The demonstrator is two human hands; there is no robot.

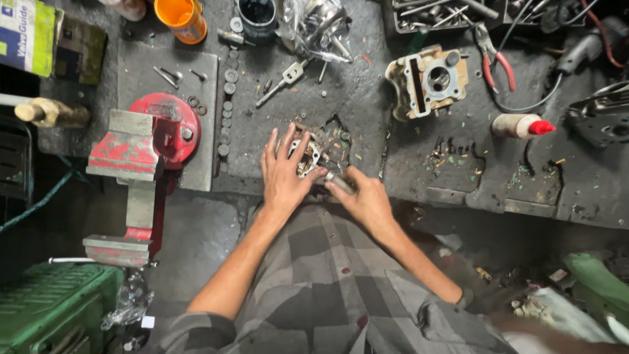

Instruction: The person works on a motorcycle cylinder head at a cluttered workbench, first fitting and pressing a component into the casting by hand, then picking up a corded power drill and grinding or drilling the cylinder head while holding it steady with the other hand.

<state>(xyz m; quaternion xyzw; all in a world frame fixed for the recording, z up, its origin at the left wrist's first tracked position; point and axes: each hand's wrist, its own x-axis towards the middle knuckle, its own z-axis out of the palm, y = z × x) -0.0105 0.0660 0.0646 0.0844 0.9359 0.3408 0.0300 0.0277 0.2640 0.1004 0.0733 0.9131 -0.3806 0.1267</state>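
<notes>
Left hand (283, 174) lies flat, fingers spread apart, pressing on a small greyish metal engine part (306, 157) at the near edge of the dark, grimy metal workbench (367, 98). Right hand (367, 196), just right of it, fingers closed round a short silvery metal cylinder (339, 181) w/ its tip by the part. Red bench vise (141, 157) to the left; beige cylinder-head casting (427, 80) far right; white glue bottle w/ red cap (522, 126) beyond.

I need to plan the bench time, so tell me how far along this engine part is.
Done: a similar tan metal engine head sits apart further back on the bench. In hand: the left hand presses on a small metal engine part while the right hand holds a short metal cylinder beside it. What is left: cannot tell.
</notes>
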